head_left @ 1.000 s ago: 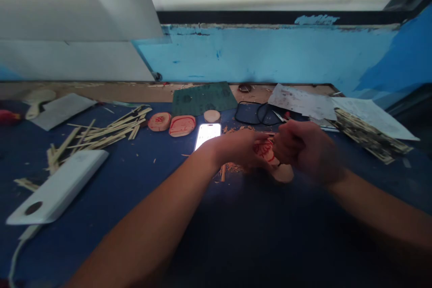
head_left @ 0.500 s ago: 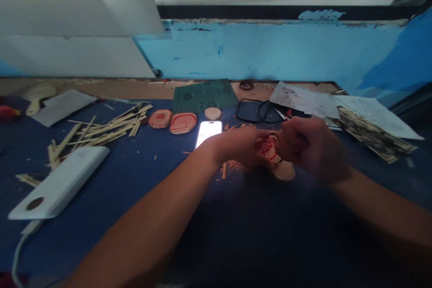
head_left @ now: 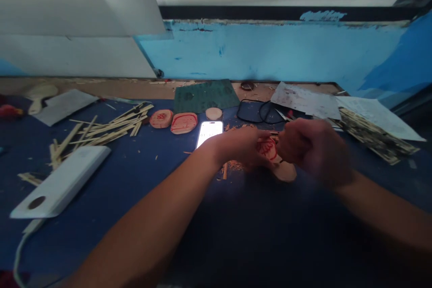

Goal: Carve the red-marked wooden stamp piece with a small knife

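Head view: left hand (head_left: pixel 241 146) clamped on a red-marked wood piece (head_left: pixel 268 148), right hand (head_left: pixel 312 153) pressed close against it, blurred, grip unclear. Piece sits over wood shavings (head_left: pixel 234 166) on the surface (head_left: pixel 162 166); bracing hands together steadies it.

A person's bare left forearm (head_left: pixel 145 229) reaches in from the near left, narrowing to the wrist and left hand (head_left: pixel 241 146); the bare right forearm (head_left: pixel 381 211) comes from the near right; the right hand (head_left: pixel 313 153) is blurred by motion, its fingers indistinct.
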A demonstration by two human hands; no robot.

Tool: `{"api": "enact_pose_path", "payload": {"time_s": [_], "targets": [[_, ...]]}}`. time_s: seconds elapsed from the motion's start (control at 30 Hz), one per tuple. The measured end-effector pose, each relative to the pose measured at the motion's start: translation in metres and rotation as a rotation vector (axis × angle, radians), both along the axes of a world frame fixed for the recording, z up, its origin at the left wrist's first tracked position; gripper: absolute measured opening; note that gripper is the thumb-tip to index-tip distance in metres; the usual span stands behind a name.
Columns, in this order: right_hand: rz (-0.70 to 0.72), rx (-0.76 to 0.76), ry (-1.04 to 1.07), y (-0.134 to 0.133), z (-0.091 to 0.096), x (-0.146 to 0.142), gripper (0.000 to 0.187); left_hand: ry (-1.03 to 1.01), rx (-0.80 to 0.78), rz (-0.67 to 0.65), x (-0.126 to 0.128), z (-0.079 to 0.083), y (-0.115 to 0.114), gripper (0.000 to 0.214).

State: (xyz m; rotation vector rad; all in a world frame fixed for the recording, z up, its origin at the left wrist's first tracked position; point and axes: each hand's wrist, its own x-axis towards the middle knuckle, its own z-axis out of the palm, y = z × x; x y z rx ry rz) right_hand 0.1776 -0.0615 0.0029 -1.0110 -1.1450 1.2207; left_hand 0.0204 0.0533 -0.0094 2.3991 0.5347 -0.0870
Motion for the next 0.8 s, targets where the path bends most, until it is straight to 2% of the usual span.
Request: {"api": "enact_pose_path", "payload": {"time_s": [0.07,0.2,0.37,0.5,0.6,0.8], "targets": [[-0.022,0.005,0.033,0.0001,0.0002,-0.0007,0.050,0.002,-0.010,-0.003,-0.0003,-0.0002,0.0004,0.072],[-0.001,0.014,-0.035,0.0006,-0.0001,-0.0025,0.050,-0.020,-0.014,-0.016,-0.0003,-0.0020,0.0018,0.069],[-0.015,0.009,0.029,0.0025,0.0020,-0.0029,0.049,-0.012,0.009,-0.015,0.0001,-0.0018,0.0017,0.069],[-0.026,0.019,0.057,0.0030,0.0047,-0.0034,0.054,0.017,0.031,0.004,0.0003,0.0001,0.0009,0.076],[-0.031,0.010,0.026,0.0027,0.0054,-0.0038,0.057,0.019,0.029,-0.015,0.0005,0.0015,0.0008,0.072],[-0.012,0.004,0.053,0.0061,-0.0009,0.0001,0.055,0.059,0.004,0.011,0.0001,0.0033,0.0002,0.075]]}}
